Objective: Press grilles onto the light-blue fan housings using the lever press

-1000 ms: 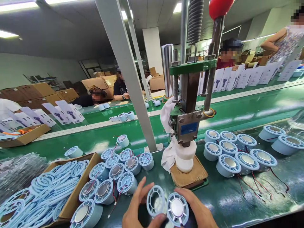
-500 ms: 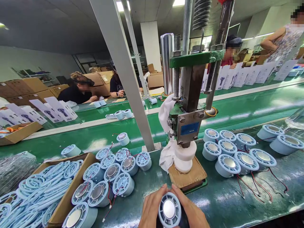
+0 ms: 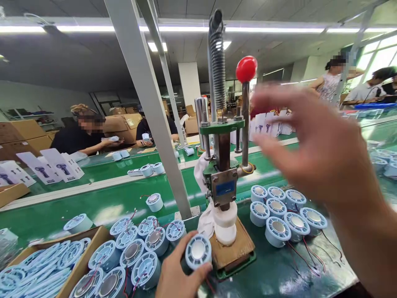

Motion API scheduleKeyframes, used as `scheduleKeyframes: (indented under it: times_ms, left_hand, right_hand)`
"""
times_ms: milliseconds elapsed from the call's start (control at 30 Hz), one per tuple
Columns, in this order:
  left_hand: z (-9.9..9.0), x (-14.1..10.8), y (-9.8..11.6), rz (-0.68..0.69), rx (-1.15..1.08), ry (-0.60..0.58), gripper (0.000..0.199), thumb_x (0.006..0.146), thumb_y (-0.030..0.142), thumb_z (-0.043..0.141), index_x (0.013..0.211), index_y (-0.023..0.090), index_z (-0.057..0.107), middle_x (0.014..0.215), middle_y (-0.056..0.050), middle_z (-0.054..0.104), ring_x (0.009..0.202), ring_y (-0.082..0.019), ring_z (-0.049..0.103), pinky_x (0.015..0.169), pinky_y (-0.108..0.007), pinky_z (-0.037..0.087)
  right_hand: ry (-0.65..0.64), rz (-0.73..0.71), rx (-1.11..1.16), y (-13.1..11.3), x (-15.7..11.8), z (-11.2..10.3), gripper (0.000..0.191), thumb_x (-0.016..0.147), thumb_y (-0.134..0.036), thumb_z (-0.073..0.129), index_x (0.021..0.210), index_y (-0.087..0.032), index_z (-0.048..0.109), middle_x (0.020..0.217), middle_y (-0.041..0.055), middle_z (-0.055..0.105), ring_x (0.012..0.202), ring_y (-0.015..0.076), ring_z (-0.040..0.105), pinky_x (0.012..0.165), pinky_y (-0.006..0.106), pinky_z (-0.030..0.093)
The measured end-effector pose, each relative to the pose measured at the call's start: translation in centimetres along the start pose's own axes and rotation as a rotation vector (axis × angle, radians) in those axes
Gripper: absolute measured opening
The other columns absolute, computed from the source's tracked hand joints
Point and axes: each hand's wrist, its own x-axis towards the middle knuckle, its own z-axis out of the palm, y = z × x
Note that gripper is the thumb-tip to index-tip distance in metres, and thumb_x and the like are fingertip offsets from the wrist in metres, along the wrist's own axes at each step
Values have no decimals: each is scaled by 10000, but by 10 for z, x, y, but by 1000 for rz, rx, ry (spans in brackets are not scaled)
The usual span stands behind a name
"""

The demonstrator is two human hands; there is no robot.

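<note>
Beside the press, low front: left hand (image 3: pixel 173 275) pinches the blue fan housing (image 3: pixel 198 251) by its rim, metal disc facing up, just left of the press's cardboard pad (image 3: pixel 237 248).
Writing: none legible; blue plate on the press (image 3: pixel 225 188) unreadable.
Right hand (image 3: pixel 319 142): raised, blurred, grip spread, fingers toward the red knob (image 3: pixel 246 69).

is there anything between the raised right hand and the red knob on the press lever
Nothing visible. The right hand is lifted, open and blurred, just right of the red knob, with only air between them. The left hand holds the blue fan motor housing low beside the white press block, well below that gap.
</note>
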Motion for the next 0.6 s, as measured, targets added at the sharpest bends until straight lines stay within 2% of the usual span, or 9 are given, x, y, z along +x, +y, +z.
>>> scheduleKeyframes:
  times_ms: [67, 100, 167, 267, 333, 400, 533, 600]
  left_hand:
    - [2, 18, 23, 14, -71, -15, 598, 641, 332, 721, 1216, 208, 612, 1269, -72, 658, 1182, -296, 596, 1060, -458, 436]
    - [6, 25, 33, 31, -130, -45, 609, 638, 317, 732, 1220, 195, 603, 1275, -86, 651, 1177, -293, 595, 1064, -459, 426]
    - [21, 37, 47, 81, -267, -134, 626, 632, 280, 744, 1226, 163, 588, 1255, -108, 657, 1142, -283, 610, 1043, -435, 435]
    - [44, 50, 55, 141, -396, -230, 588, 638, 247, 749, 1195, 136, 596, 1186, -107, 687, 1078, -271, 626, 987, -391, 460]
    - [53, 54, 54, 151, -420, -252, 544, 638, 245, 761, 1151, 134, 615, 1139, -97, 702, 1048, -270, 630, 957, -379, 471]
    - [57, 55, 49, 154, -433, -270, 537, 649, 276, 776, 1143, 135, 616, 1139, -97, 701, 1055, -276, 627, 952, -382, 475]
    - [60, 50, 36, 166, -399, -224, 583, 717, 348, 745, 1236, 146, 571, 1237, -116, 658, 1159, -294, 588, 1016, -420, 444]
    - [63, 48, 30, 176, -378, -188, 614, 738, 333, 723, 1296, 164, 531, 1307, -116, 618, 1220, -292, 555, 1054, -428, 419]
  right_hand:
    - [125, 20, -40, 22, 62, 7, 393, 914, -224, 516, 1301, -159, 544, 1124, 11, 657, 1130, 181, 604, 970, 359, 476]
    - [116, 59, 2, 33, 84, 16, 398, 924, -230, 470, 1292, -96, 538, 993, 2, 675, 1070, 160, 632, 927, 322, 473]
    - [56, 168, 66, 50, 109, 36, 363, 929, -199, 406, 1172, -11, 600, 815, -11, 676, 916, 124, 682, 869, 281, 489]
    - [73, 236, 172, 64, 114, 59, 348, 922, -171, 368, 905, -37, 689, 711, -27, 659, 682, 89, 697, 698, 197, 538]
    - [94, 243, 237, 67, 113, 65, 379, 910, -192, 353, 822, -50, 693, 647, -54, 613, 577, 61, 668, 584, 130, 488]
    - [53, 277, 285, 67, 116, 65, 408, 904, -197, 335, 786, -20, 683, 586, -66, 557, 534, 56, 649, 548, 113, 437]
    - [-22, 414, 446, 56, 113, 44, 389, 904, -169, 334, 875, 28, 668, 595, -57, 537, 576, 103, 665, 576, 171, 443]
    - [8, 387, 462, 43, 94, 21, 379, 917, -170, 339, 992, -10, 674, 681, -46, 579, 633, 97, 675, 623, 199, 463]
